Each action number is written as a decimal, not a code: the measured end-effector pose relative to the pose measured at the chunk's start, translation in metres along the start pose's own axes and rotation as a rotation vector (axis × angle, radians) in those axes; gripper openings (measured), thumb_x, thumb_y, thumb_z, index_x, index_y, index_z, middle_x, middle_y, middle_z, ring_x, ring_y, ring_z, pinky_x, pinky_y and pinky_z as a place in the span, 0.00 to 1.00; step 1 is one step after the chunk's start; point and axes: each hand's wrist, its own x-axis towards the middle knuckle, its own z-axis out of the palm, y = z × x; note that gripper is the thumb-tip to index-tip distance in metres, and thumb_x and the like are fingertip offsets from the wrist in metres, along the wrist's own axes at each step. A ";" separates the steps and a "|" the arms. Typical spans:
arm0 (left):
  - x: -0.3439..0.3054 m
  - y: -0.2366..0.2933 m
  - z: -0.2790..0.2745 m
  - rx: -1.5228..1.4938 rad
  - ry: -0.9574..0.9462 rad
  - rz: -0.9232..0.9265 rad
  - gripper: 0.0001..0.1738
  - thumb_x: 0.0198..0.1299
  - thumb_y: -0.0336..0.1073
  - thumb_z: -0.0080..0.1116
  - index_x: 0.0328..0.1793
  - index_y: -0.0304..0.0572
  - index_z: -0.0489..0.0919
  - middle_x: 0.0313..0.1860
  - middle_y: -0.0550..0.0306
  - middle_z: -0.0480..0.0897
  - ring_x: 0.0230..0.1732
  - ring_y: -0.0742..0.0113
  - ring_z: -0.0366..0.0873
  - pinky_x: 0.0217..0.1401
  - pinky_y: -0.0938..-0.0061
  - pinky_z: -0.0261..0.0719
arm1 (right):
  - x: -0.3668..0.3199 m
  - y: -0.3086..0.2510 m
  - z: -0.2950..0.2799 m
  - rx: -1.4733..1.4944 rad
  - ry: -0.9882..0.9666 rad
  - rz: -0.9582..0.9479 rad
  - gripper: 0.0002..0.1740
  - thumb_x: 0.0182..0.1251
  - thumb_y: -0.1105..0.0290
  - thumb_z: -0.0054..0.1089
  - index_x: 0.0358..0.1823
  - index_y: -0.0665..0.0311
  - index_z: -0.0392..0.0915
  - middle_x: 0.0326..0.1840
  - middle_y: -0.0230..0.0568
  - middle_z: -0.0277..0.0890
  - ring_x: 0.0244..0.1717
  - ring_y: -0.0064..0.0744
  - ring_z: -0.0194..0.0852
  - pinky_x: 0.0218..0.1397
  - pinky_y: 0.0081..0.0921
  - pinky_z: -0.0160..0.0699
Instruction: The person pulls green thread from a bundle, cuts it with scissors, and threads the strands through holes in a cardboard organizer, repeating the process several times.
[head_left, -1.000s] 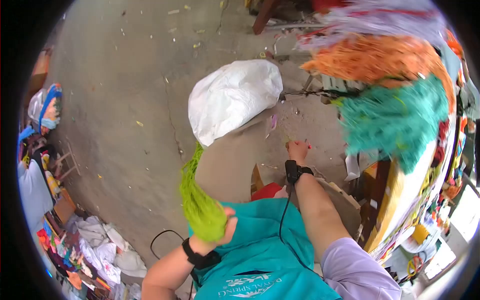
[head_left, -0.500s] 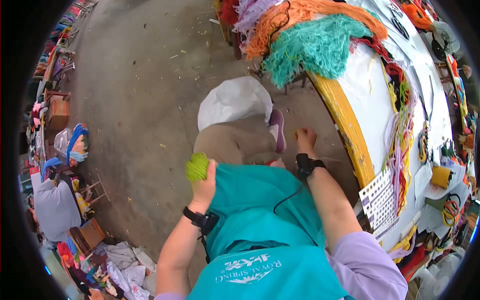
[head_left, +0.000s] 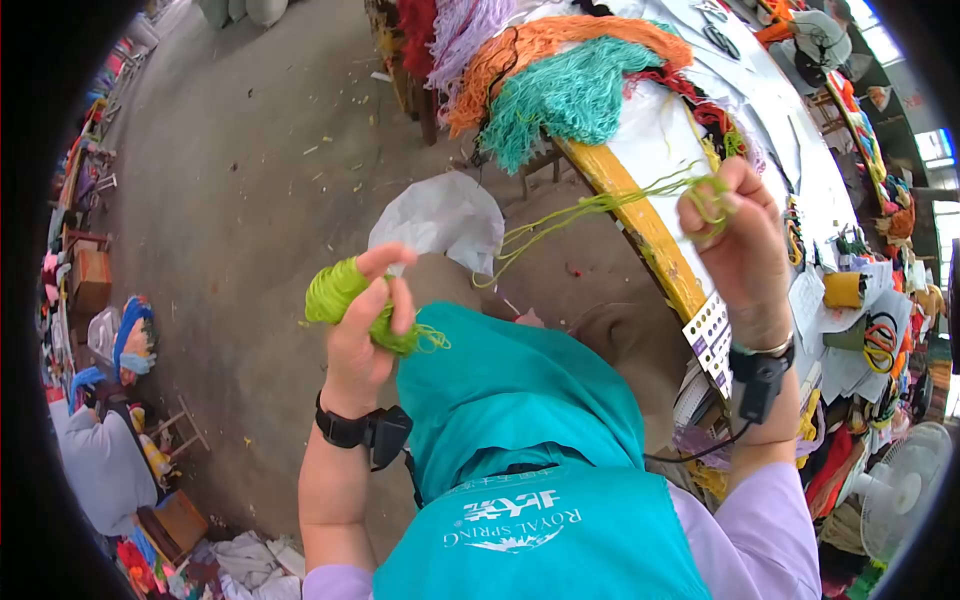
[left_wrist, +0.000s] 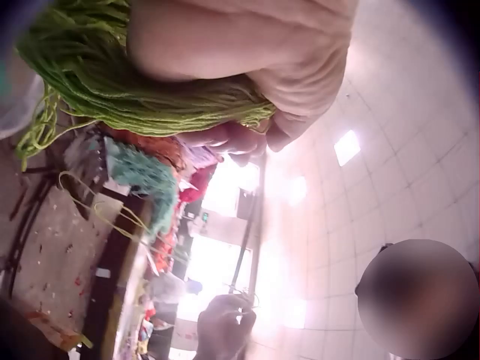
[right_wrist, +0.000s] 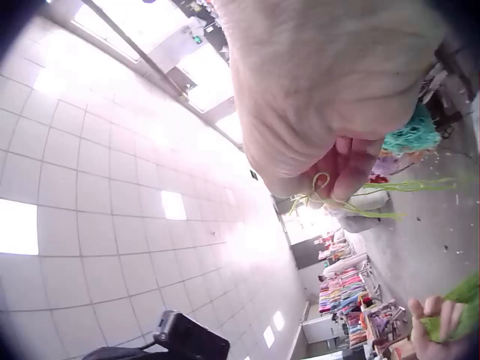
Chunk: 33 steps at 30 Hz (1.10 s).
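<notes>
My left hand (head_left: 362, 340) grips a folded skein of lime-green yarn (head_left: 333, 290), with a few loose ends hanging below the fingers. In the left wrist view the skein's strands (left_wrist: 150, 101) run thick under the palm. My right hand (head_left: 745, 240), raised over the table's edge, pinches a small looped bunch of the same green yarn (head_left: 708, 200). From it several thin strands (head_left: 590, 207) stretch leftward to near a white sack (head_left: 440, 222) by my legs. Looped ends (right_wrist: 321, 187) poke out at the right fingertips in the right wrist view.
A white-topped table with a worn yellow edge (head_left: 620, 205) stands at my right. Teal yarn (head_left: 560, 95) and orange yarn (head_left: 575, 38) drape over its far end. Scissors (head_left: 718, 40) and a printed chart (head_left: 710, 340) are there too. A white fan (head_left: 905, 490) stands lower right.
My right hand has risen from low beside the table and now draws green strands taut. The left hand has lifted slightly and moved left with the skein. The view has shifted toward the table.
</notes>
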 end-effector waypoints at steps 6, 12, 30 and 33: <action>0.051 0.012 0.092 0.202 -0.215 0.027 0.26 0.62 0.28 0.57 0.68 0.36 0.72 0.67 0.53 0.73 0.27 0.81 0.72 0.33 0.83 0.72 | -0.028 -0.076 0.009 0.031 -0.069 -0.099 0.09 0.68 0.71 0.54 0.45 0.66 0.69 0.37 0.42 0.76 0.40 0.32 0.75 0.35 0.17 0.73; 0.082 -0.048 0.171 0.380 -0.327 -0.112 0.27 0.62 0.31 0.62 0.68 0.34 0.72 0.24 0.70 0.73 0.23 0.83 0.69 0.29 0.85 0.68 | -0.093 -0.121 -0.017 0.018 -0.067 -0.193 0.07 0.70 0.72 0.52 0.45 0.66 0.68 0.38 0.42 0.76 0.42 0.33 0.77 0.38 0.16 0.76; 0.036 -0.110 0.359 0.724 -0.615 -0.392 0.06 0.62 0.33 0.63 0.39 0.39 0.80 0.25 0.69 0.75 0.23 0.82 0.68 0.25 0.84 0.63 | -0.282 -0.173 -0.260 -0.089 0.424 -0.286 0.03 0.68 0.71 0.57 0.39 0.62 0.74 0.34 0.35 0.79 0.37 0.22 0.78 0.36 0.13 0.75; 0.041 -0.084 0.371 0.656 -0.559 -0.297 0.07 0.66 0.36 0.60 0.42 0.40 0.80 0.37 0.60 0.79 0.35 0.75 0.76 0.34 0.81 0.72 | -0.292 -0.160 -0.286 -0.369 0.557 -0.161 0.02 0.63 0.73 0.58 0.35 0.62 0.75 0.31 0.33 0.79 0.33 0.19 0.77 0.34 0.14 0.73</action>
